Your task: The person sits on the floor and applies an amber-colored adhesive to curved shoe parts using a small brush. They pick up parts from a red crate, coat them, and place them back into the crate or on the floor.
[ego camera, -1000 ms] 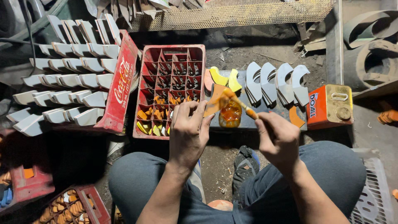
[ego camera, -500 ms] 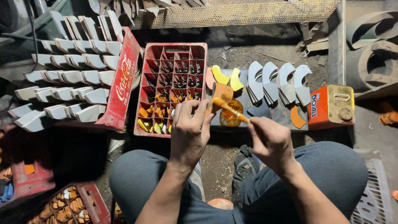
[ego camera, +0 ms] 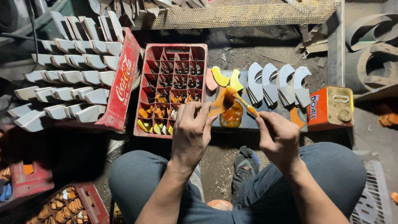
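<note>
Head view: a seated person's two bare hands are seen from above, raised over the lap and in front of a dark slab (ego camera: 271, 118) on the ground. The left hand (ego camera: 191, 132) is curled, its fingers pressed together around the lower edge of a small flat orange piece (ego camera: 219, 105), which is pinched between thumb and fingertips and held tilted, its face turned towards the other hand. The right hand (ego camera: 278, 135) is closed in a loose fist around the handle of a thin brush (ego camera: 244, 104); the handle is gripped between thumb and forefinger, and the brush tip is laid against the upper part of the orange piece. Just below the piece, a small jar of orange liquid (ego camera: 232, 117) stands on the slab, near both hands but touched by neither.

To the left of the left hand, a red divided crate (ego camera: 172, 89) is set on the ground; its lower compartments are filled with small orange and yellow pieces, while the upper ones appear bare. Behind the jar, two yellow curved pieces (ego camera: 227, 79) rest on the slab, and beside them four stacks of grey curved pieces (ego camera: 277, 85) are lined up. An orange tin can (ego camera: 331, 108) lies at the right end of the slab. At far left, rows of pale wedge-shaped pieces (ego camera: 68, 76) are stacked beside a second red crate (ego camera: 123, 81) tipped on its side.
</note>
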`<control>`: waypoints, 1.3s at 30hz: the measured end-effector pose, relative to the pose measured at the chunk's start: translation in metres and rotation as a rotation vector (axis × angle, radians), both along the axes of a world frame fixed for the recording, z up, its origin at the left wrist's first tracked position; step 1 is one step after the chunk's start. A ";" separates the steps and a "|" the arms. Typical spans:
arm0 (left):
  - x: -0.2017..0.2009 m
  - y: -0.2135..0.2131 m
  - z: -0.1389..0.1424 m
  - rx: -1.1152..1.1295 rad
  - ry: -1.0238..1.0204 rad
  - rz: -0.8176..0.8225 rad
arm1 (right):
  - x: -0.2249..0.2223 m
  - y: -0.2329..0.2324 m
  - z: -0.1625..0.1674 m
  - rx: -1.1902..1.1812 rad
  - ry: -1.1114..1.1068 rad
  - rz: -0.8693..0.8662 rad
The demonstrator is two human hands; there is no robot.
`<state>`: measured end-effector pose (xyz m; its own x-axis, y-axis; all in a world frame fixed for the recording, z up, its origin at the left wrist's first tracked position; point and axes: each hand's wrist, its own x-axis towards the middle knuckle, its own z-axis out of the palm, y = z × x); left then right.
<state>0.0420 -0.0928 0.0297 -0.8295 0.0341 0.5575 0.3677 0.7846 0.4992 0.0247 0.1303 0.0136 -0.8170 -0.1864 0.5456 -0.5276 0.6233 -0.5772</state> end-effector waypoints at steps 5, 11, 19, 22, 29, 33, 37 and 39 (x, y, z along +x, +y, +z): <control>0.000 -0.001 0.000 -0.011 0.004 -0.003 | 0.000 -0.001 -0.001 0.006 -0.044 0.078; 0.000 -0.001 0.000 -0.007 -0.022 -0.025 | 0.000 0.000 -0.002 -0.010 -0.020 -0.010; 0.000 0.000 -0.001 -0.024 -0.007 -0.039 | 0.000 -0.002 -0.003 -0.006 -0.029 -0.035; -0.001 0.000 -0.001 -0.021 -0.025 -0.032 | 0.000 -0.002 -0.002 -0.016 0.016 -0.013; -0.002 -0.001 -0.004 -0.029 -0.024 -0.019 | 0.002 -0.004 -0.001 -0.015 -0.024 -0.049; -0.004 -0.003 -0.005 -0.008 -0.029 0.007 | 0.004 -0.006 -0.001 0.009 -0.017 0.034; -0.004 -0.004 -0.005 -0.017 -0.021 0.030 | 0.005 -0.009 -0.003 0.019 -0.027 0.107; -0.004 -0.004 -0.003 -0.022 -0.013 0.028 | 0.004 -0.010 -0.003 0.020 -0.010 0.023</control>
<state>0.0380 -0.0963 0.0264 -0.8376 0.0229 0.5457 0.3392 0.8050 0.4867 0.0290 0.1204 0.0107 -0.8176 -0.2160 0.5337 -0.5364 0.6226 -0.5698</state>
